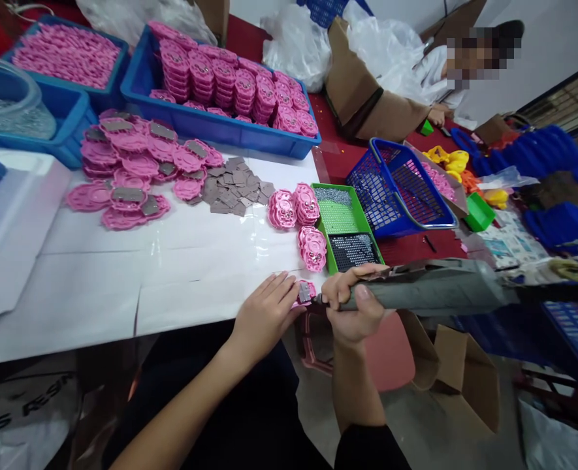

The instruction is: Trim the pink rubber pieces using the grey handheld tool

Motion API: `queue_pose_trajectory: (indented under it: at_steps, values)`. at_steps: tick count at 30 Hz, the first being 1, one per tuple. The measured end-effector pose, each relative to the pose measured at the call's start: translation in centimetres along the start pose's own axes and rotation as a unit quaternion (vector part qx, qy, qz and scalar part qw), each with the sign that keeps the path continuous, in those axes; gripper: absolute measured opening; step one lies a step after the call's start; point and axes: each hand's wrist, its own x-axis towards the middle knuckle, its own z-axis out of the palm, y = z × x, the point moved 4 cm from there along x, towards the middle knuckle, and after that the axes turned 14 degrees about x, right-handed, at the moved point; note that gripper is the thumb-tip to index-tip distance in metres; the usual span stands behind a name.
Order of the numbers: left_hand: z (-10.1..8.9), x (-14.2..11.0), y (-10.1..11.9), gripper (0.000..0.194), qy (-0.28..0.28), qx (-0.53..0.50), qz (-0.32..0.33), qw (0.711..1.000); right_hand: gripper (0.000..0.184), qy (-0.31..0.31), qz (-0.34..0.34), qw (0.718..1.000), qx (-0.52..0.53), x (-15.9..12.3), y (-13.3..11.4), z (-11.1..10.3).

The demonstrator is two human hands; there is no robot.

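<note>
My left hand (263, 316) grips a small pink plastic part (298, 301) at the table's front edge, fingers together along its left side. A grey plate (306, 291) lies on top of that part. My right hand (354, 303) is wrapped round a grey power screwdriver (420, 287), held nearly level with its body stretching off to the right. The driver's dark tip points left at the plate; whether it touches a screw is too small to tell. Just behind the hands stand short stacks of pink parts (312, 248) beside a green tray (342, 209) with small screws.
Loose grey plates (237, 186) lie in a pile beside heaped pink parts (136, 153). Behind them is a blue crate (220, 134) of stacked pink parts. A blue basket (396, 189) stands right of the tray. Another person (435, 72) sits at the far right.
</note>
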Motion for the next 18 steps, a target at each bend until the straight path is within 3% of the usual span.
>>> queue_pose_trajectory:
  at_steps: [18]
  values:
    - [0.6, -0.2, 0.1, 0.033, 0.031, 0.054, 0.024, 0.998, 0.019, -0.02, 0.028, 0.999, -0.03, -0.3, 1.2, 0.7]
